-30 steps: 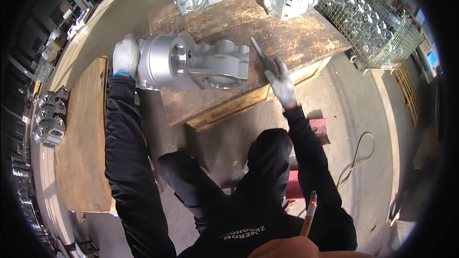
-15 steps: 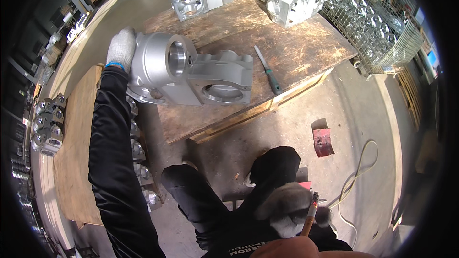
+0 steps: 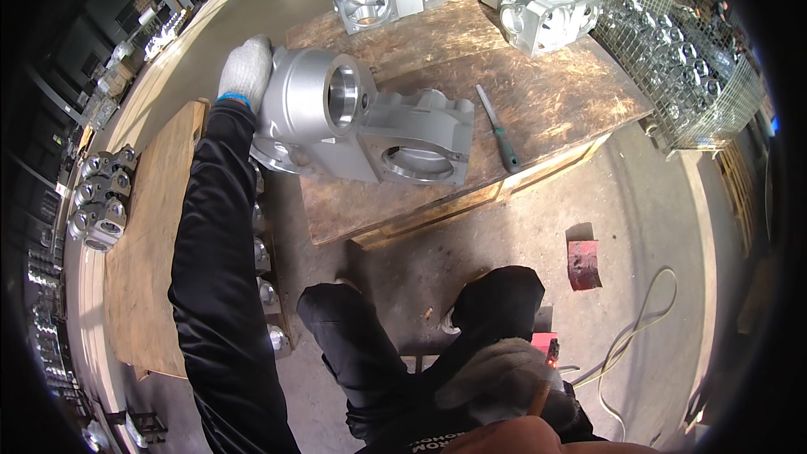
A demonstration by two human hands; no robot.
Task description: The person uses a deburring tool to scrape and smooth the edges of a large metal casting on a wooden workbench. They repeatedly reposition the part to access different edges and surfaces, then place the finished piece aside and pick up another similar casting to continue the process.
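My left hand (image 3: 246,72), in a pale knit glove with a blue cuff, is closed around the left end of a large silver metal casting (image 3: 311,101). The casting lies on the wooden bench, its round bored openings facing up and toward me. To its right rests a file (image 3: 498,130) with a dark green handle, apart from both hands. My right hand (image 3: 492,378), in a grey glove, is low over my right thigh. It is blurred and its fingers cannot be made out. A lit cigarette (image 3: 545,382) overlaps that glove in the picture.
More castings (image 3: 546,4) stand along the back of the worn wooden bench (image 3: 555,92). A wire cage (image 3: 714,109) full of metal parts is at right. A wooden board (image 3: 147,261) and small castings (image 3: 101,202) lie left. A red sheet (image 3: 583,265) and a pale cable (image 3: 618,353) are on the floor.
The whole view has swung slightly, so the bench and casting appear further right. My left hand stays on the casting. My right glove has shifted a little to the left against the cigarette.
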